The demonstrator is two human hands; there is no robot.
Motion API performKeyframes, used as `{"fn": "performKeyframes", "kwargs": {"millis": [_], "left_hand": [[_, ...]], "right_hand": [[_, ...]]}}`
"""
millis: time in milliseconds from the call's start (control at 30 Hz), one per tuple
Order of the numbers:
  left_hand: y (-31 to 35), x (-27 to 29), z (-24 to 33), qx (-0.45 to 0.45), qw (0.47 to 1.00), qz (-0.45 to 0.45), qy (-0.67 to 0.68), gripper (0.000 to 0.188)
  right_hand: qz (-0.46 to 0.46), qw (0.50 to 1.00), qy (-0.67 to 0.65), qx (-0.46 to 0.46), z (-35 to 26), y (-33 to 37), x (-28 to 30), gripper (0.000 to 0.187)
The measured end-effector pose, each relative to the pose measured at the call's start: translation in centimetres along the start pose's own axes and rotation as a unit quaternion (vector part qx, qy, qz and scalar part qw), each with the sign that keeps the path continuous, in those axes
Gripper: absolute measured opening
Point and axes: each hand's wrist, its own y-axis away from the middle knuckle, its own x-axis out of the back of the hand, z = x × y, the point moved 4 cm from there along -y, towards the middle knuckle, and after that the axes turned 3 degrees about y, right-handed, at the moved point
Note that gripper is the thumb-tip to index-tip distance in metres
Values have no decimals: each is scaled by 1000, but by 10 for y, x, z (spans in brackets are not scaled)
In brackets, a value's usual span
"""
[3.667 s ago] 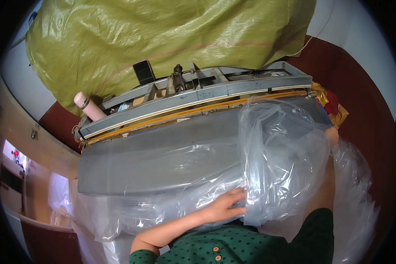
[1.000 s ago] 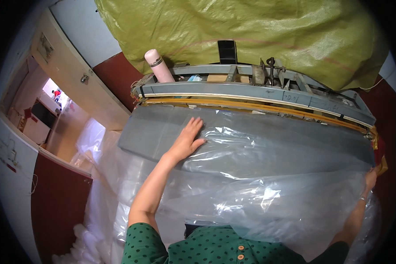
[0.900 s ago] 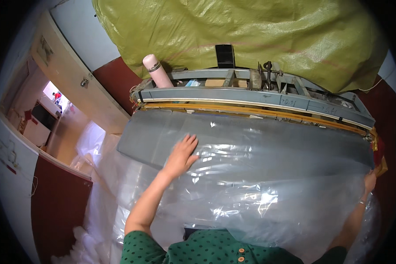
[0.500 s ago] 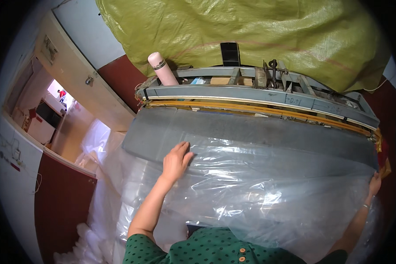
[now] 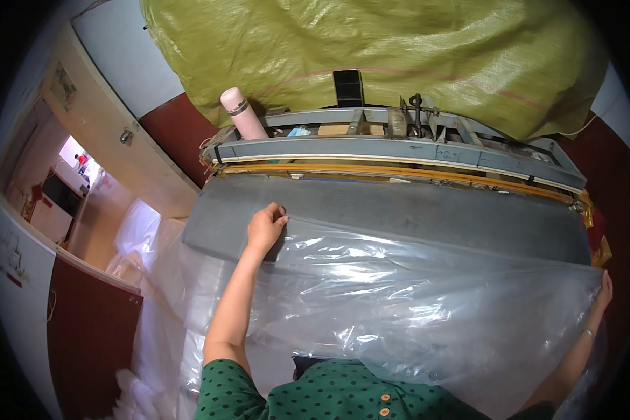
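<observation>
A wide sheet of clear plastic film (image 5: 399,301) stretches between my hands, over the front of a long grey padded board (image 5: 371,203). My left hand (image 5: 267,227) pinches the film's far left corner, a little above the board. At the right, my right hand (image 5: 604,288) is closed on the film's other far corner, just past the board's right end. The film's far edge runs in a nearly straight line from hand to hand. Its near part hangs down in shiny folds in front of my body.
Behind the board stands a grey metal frame with an orange bar (image 5: 399,173), probably a sealing machine. A pink flask (image 5: 243,115) and a black phone (image 5: 348,88) stand by it, before a yellow-green tarp (image 5: 427,42). More film (image 5: 164,301) heaps at the left, near an open door (image 5: 119,133).
My left hand has gone from lying spread on the film to pinching its corner, which is now lifted. The right hand has kept its grip, and the film's edge is tauter.
</observation>
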Motion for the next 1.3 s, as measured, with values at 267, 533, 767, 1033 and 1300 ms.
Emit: {"fn": "performKeyframes", "kwargs": {"millis": [267, 533, 767, 1033, 1300], "left_hand": [[-35, 59, -21, -91, 894, 251, 360, 15], [-134, -26, -141, -20, 921, 279, 271, 12], [-182, -28, -149, -46, 891, 244, 381, 18], [-188, -24, -176, -3, 879, 251, 406, 11], [-149, -4, -138, -30, 886, 369, 278, 10]], "right_hand": [[38, 992, -113, -35, -50, -19, -159, 40], [61, 966, 115, 224, -74, 22, -235, 15], [10, 987, 10, 163, -96, 19, -280, 17], [94, 976, 82, 181, -101, 18, -275, 13], [11, 980, -143, 138, -82, 8, -275, 6]]}}
